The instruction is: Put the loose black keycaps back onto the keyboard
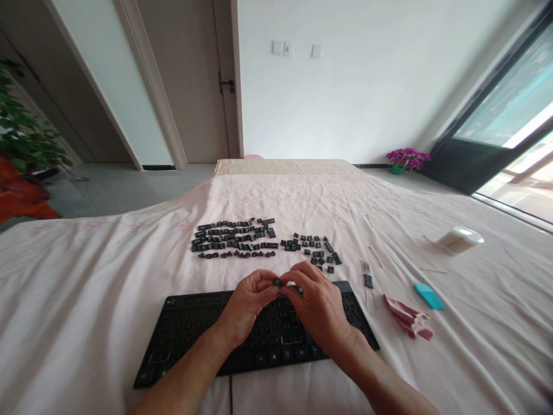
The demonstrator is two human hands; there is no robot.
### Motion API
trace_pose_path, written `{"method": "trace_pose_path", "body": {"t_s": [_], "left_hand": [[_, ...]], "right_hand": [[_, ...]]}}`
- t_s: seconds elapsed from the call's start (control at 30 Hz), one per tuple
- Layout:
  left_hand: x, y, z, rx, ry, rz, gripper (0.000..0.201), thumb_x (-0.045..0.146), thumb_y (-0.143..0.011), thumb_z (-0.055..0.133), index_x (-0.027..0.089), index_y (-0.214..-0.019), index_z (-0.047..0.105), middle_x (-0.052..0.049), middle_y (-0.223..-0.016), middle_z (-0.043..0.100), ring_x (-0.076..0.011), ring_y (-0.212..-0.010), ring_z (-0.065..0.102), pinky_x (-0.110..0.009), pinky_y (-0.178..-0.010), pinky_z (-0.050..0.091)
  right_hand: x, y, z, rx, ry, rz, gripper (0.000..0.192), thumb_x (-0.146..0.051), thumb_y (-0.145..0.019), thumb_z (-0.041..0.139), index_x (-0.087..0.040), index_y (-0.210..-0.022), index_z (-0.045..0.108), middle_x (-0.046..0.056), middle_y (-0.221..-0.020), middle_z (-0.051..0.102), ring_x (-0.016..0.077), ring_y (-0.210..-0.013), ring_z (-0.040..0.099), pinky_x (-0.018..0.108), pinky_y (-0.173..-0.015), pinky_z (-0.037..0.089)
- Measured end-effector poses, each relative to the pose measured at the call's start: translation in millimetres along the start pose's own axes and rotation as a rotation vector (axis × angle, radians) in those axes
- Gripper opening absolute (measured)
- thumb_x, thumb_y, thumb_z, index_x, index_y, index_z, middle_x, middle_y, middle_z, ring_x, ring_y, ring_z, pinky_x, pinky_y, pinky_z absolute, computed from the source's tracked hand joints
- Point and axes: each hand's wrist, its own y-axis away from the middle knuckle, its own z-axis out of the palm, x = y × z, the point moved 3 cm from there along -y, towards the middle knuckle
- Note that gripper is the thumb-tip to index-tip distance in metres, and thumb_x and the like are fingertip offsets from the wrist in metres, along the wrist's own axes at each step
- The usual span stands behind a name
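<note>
A person's left hand (248,300) and right hand (317,302) meet above a stripped black keyboard (181,331) on a pink sheet (86,271), the fingertips of both pinched around a single small black keycap (276,282) held just over the board's top edge. Beyond them the removed keycaps (235,237) lie in rows, a looser cluster of keycaps (313,248) to their right, with a blue eraser-like block (428,295), a crumpled pink cloth (408,318) and a white lidded container (458,240) further right. A slip of so fine a grip could drop the cap into the open sockets or the folds of the cloth, and a stray sleeve or wrist might scatter the ordered rows.
</note>
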Motion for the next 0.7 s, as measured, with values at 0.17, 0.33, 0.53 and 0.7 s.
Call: {"method": "trace_pose_path", "body": {"t_s": [0.17, 0.33, 0.53, 0.7], "left_hand": [[-0.1, 0.5, 2.2, 0.017, -0.006, -0.021, 0.031, 0.019, -0.068, 0.079, 0.014, -0.091, 0.059, 0.0, -0.083, 0.069, -0.0094, -0.081, 0.063, -0.023, -0.082, 0.044], [-0.2, 0.1, 2.9, 0.016, -0.013, -0.019, 0.032, 0.018, -0.068, 0.08, 0.015, -0.092, 0.059, 0.0, -0.085, 0.069, -0.0101, -0.083, 0.063, -0.023, -0.083, 0.044], [-0.7, -0.4, 2.0, -0.025, 0.048, 0.002, 0.021, 0.028, -0.077, 0.073, 0.014, -0.088, 0.063, -0.002, -0.087, 0.067, -0.0131, -0.086, 0.064, -0.028, -0.089, 0.045], [-1.5, -1.3, -2.4, 0.034, -0.033, 0.001, 0.018, 0.028, -0.076, 0.073, 0.013, -0.084, 0.065, 0.0, -0.081, 0.063, -0.008, -0.073, 0.06, -0.022, -0.076, 0.049]], "right_hand": [[0.6, 0.5, 1.2, -0.004, 0.021, -0.003, 0.009, -0.018, -0.086, 0.062, -0.026, -0.089, 0.066, 0.0, -0.092, 0.062, 0.016, -0.088, 0.057, 0.026, -0.078, 0.042], [-0.2, 1.7, 1.0, -0.009, 0.083, -0.013, 0.01, -0.019, -0.087, 0.061, -0.026, -0.091, 0.066, 0.0, -0.092, 0.063, 0.0167, -0.088, 0.057, 0.026, -0.075, 0.042], [-0.8, 2.1, -0.5, -0.02, 0.12, -0.037, 0.009, -0.02, -0.088, 0.06, -0.026, -0.091, 0.066, 0.0, -0.091, 0.063, 0.0161, -0.086, 0.058, 0.026, -0.073, 0.041], [0.0, 3.0, -0.2, 0.004, 0.071, -0.022, 0.007, -0.022, -0.088, 0.061, -0.026, -0.09, 0.066, 0.0, -0.091, 0.063, 0.016, -0.087, 0.059, 0.025, -0.073, 0.041]]}}
